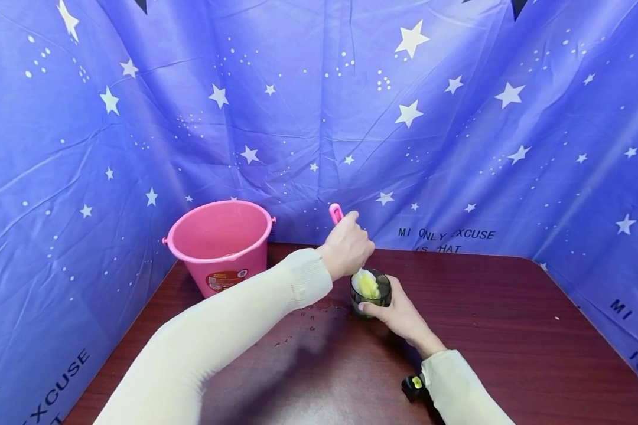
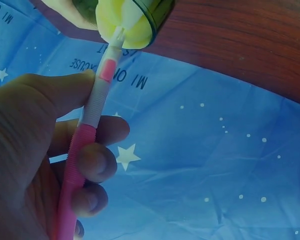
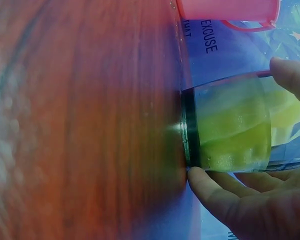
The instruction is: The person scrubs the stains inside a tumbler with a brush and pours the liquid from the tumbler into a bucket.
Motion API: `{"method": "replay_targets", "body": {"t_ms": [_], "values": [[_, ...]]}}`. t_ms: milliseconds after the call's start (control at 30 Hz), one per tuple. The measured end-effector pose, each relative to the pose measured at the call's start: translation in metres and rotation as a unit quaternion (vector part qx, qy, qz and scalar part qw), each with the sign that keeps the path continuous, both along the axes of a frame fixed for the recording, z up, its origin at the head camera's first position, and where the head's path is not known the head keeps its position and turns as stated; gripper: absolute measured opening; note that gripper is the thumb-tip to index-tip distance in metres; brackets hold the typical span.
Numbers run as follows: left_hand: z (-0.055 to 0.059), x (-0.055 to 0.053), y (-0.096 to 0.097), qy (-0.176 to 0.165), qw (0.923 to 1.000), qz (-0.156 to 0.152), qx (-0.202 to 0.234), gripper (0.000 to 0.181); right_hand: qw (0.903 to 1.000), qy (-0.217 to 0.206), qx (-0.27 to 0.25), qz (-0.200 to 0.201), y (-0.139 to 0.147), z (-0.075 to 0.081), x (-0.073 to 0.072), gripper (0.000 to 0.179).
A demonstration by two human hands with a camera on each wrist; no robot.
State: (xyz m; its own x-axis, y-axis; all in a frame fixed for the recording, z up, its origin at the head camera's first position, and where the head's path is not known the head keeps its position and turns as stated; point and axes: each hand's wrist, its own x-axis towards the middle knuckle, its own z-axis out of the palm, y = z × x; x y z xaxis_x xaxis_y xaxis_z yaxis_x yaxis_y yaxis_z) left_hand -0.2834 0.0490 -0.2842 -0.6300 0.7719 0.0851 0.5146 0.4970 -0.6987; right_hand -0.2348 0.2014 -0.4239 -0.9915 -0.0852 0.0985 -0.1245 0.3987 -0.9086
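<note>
My left hand [image 1: 349, 248] grips the pink and white handle [image 2: 92, 107] of a sponge cup brush, fingers curled round it and thumb along it. The brush's yellow and white sponge head [image 1: 368, 285] sits inside a dark, see-through glass cup [image 1: 385, 288]. My right hand [image 1: 401, 310] holds this cup from the side, thumb toward the front and fingers behind. In the right wrist view, the cup [image 3: 230, 105] has its base right at the table top, and yellow sponge shows through its wall. Part of the handle is hidden in my left fist.
A pink bucket [image 1: 218, 224] with a label stands at the back left of the dark red wooden table [image 1: 500, 319]. Water drops [image 1: 312, 319] lie in front of it. Blue star-printed cloth [image 1: 308, 118] hangs around the back and sides. A small black device [image 1: 413, 386] is at my right wrist.
</note>
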Motion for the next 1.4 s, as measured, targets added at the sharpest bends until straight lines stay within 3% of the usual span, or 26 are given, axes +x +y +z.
{"method": "replay_targets", "body": {"t_ms": [267,367,600,867,1400], "values": [[0.000,0.005,-0.004,0.000,0.9999,-0.013,0.004,0.020,0.9999,0.002,0.013,0.001,-0.009,0.025,0.016,0.073],[-0.001,0.007,-0.005,0.000,0.9998,-0.018,0.001,0.022,1.0000,0.002,0.009,0.001,-0.007,0.021,0.013,0.074],[-0.001,0.009,-0.005,0.000,0.9997,-0.023,-0.002,0.025,0.9999,0.014,0.008,-0.001,0.003,-0.008,-0.005,0.079],[-0.001,0.011,-0.002,0.011,0.9991,-0.040,0.004,0.021,0.9998,0.014,0.012,0.002,0.004,-0.010,-0.006,0.080],[0.001,0.012,0.010,0.010,0.9993,-0.034,-0.008,0.014,0.9998,0.012,0.011,0.008,0.004,-0.009,-0.007,0.078]]}}
